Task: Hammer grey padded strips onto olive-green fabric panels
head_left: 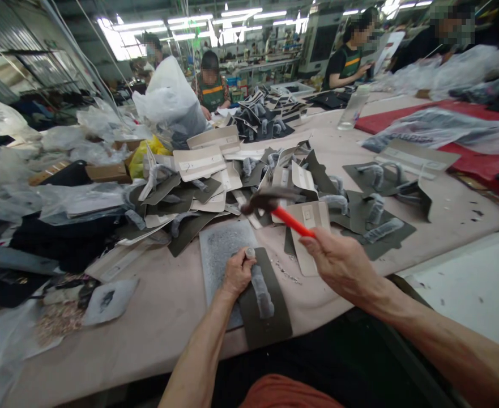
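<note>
My right hand (345, 263) is closed around the orange handle of a hammer (291, 218), whose dark head is raised and slightly blurred above the table. In my left hand (237, 273) I grip a short metal punch (250, 253) with its round end facing up. Under that hand lies a dark grey-green panel (270, 323) with a plastic-wrapped handle (261, 292) along it. The panel partly overlaps a worn grey slab (219, 243). The punch's lower tip is hidden by my fingers.
Beyond the slab spreads a heap of similar panels (202, 164) with wrapped handles. Tiny metal bits (289, 275) lie right of the panel. Plastic bags (170, 107) crowd the left side, near a pile of small pieces (58, 320). Several people sit farther back; a clear bottle (353, 107) stands there.
</note>
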`<state>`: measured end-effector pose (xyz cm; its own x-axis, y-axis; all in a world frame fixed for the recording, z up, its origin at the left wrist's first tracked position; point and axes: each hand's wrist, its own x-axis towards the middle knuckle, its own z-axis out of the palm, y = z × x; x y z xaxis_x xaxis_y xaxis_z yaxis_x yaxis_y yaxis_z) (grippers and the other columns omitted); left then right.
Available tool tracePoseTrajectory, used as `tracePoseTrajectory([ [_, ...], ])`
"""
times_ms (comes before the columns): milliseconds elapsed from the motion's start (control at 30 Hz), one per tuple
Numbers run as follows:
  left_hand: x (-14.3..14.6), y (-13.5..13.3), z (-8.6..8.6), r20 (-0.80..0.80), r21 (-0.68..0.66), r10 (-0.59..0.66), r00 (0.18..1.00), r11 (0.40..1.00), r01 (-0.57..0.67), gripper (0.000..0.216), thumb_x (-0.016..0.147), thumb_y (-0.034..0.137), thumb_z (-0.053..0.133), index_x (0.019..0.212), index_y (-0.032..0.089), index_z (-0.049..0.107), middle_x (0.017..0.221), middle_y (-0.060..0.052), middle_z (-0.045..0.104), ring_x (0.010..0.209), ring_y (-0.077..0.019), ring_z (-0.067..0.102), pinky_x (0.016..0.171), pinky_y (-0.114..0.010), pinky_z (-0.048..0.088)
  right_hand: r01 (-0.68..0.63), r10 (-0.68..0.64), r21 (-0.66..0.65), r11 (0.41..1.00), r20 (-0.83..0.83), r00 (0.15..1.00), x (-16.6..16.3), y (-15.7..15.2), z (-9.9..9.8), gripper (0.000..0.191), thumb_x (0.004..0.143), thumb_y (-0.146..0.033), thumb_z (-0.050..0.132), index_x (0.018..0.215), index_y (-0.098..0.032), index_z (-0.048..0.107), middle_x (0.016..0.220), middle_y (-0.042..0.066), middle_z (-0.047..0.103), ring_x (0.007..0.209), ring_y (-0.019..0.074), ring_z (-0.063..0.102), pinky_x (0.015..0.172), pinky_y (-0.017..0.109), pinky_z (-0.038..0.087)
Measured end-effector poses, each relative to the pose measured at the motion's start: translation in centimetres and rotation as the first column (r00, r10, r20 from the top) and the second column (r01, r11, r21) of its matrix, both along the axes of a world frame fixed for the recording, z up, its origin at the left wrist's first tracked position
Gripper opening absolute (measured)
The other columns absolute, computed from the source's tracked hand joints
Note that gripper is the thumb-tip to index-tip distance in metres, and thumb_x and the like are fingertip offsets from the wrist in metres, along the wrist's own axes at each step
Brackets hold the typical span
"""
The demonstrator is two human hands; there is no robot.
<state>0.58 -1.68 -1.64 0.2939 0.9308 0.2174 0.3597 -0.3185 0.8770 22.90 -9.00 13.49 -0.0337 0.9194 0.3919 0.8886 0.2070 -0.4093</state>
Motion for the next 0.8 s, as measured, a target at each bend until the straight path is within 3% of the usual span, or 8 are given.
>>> tracePoseTrajectory([
  [100, 0.1, 0.0, -0.1, 0.01, 0.003, -0.004, 1.0, 1.0, 0.004, 0.013, 0.085, 0.017, 0.056, 0.096, 0.021, 0.063, 0.091, -0.003, 0.071, 0.086, -0.0186, 0.065, 0.081, -0.029, 0.047, 0.155, -0.107, 0.203, 0.967, -0.228, 0.968, -0.6, -0.2, -0.3, 0.032, 0.103, -0.043, 0.03, 0.086, -0.021, 0.048, 0.063, -0.001, 0.052, 0.05, 0.0127, 0.045, 0.053, 0.026, 0.03],
  [167, 0.1, 0.1, -0.1, -0.005, -0.002, 0.003, 1.0, 1.0, -0.003, 0.012, 0.085, 0.017, 0.056, 0.094, 0.021, 0.064, 0.088, -0.002, 0.07, 0.083, -0.0181, 0.064, 0.079, -0.028, 0.047, 0.052, -0.043, 0.088, 0.995, -0.104, 0.994, -0.6, -0.7, -1.9, 0.033, 0.102, -0.043, 0.03, 0.083, -0.021, 0.048, 0.058, -0.001, 0.05, 0.047, 0.013, 0.042, 0.05, 0.028, 0.025],
  [233, 0.1, 0.1, -0.1, -0.017, -0.013, 0.0, 1.0, 1.0, -0.001, 0.014, 0.084, 0.016, 0.056, 0.093, 0.021, 0.064, 0.085, -0.001, 0.069, 0.079, -0.0175, 0.063, 0.076, -0.028, 0.046, -0.077, 0.1, -0.201, 0.977, 0.11, 0.989, -0.1, -1.3, -3.7, 0.032, 0.1, -0.041, 0.034, 0.082, -0.021, 0.05, 0.056, 0.0, 0.05, 0.045, 0.0133, 0.039, 0.05, 0.03, 0.018],
  [333, 0.0, 0.1, -0.1, -0.002, -0.009, -0.011, 1.0, 1.0, 0.011, 0.016, 0.084, 0.017, 0.055, 0.096, 0.021, 0.065, 0.087, -0.001, 0.07, 0.081, -0.0176, 0.063, 0.077, -0.028, 0.047, 0.019, 0.091, -0.475, 0.88, 0.208, 0.974, 1.4, -1.4, -5.6, 0.03, 0.101, -0.041, 0.036, 0.09, -0.02, 0.054, 0.065, 0.004, 0.059, 0.053, 0.0158, 0.048, 0.054, 0.03, 0.017],
  [500, -0.1, 0.2, -0.2, -0.011, -0.001, -0.005, 1.0, 1.0, 0.005, 0.014, 0.084, 0.019, 0.057, 0.096, 0.021, 0.065, 0.09, -0.002, 0.07, 0.085, -0.0187, 0.065, 0.081, -0.029, 0.048, 0.161, -0.113, -0.606, 0.779, 0.117, 0.987, 2.9, -0.4, -9.4, 0.036, 0.104, -0.039, 0.029, 0.093, -0.018, 0.057, 0.076, 0.007, 0.064, 0.068, 0.0191, 0.058, 0.061, 0.029, 0.032],
  [600, -0.1, 0.2, -0.3, -0.014, 0.007, -0.001, 1.0, 1.0, 0.001, 0.014, 0.084, 0.019, 0.059, 0.095, 0.021, 0.066, 0.089, -0.002, 0.071, 0.085, -0.0188, 0.065, 0.082, -0.029, 0.049, 0.178, -0.12, -0.467, 0.866, 0.152, 0.981, 2.2, -0.4, -11.4, 0.029, 0.1, -0.032, 0.038, 0.112, -0.014, 0.057, 0.099, 0.013, 0.065, 0.084, 0.0241, 0.06, 0.071, 0.033, 0.04],
  [700, -0.1, 0.2, -0.4, 0.003, 0.011, 0.015, 1.0, 1.0, -0.015, 0.014, 0.082, 0.02, 0.061, 0.095, 0.021, 0.067, 0.089, -0.002, 0.072, 0.084, -0.0189, 0.066, 0.081, -0.029, 0.05, -0.058, 0.081, -0.171, 0.984, 0.131, 0.988, -0.1, -1.1, -11.3, 0.042, 0.093, -0.021, 0.048, 0.134, -0.015, 0.047, 0.132, 0.018, 0.053, 0.114, 0.0291, 0.051, 0.092, 0.041, 0.041],
  [800, -0.1, 0.1, -0.2, 0.034, -0.007, 0.033, 0.999, 0.999, -0.033, 0.015, 0.081, 0.021, 0.063, 0.095, 0.021, 0.069, 0.09, -0.002, 0.074, 0.084, -0.0188, 0.067, 0.08, -0.029, 0.051, -0.446, 0.471, -0.178, 0.877, 0.141, 0.871, -3.0, -1.7, -10.5, 0.047, 0.087, -0.012, 0.051, 0.133, -0.021, 0.049, 0.136, 0.011, 0.05, 0.116, 0.026, 0.047, 0.097, 0.04, 0.038],
])
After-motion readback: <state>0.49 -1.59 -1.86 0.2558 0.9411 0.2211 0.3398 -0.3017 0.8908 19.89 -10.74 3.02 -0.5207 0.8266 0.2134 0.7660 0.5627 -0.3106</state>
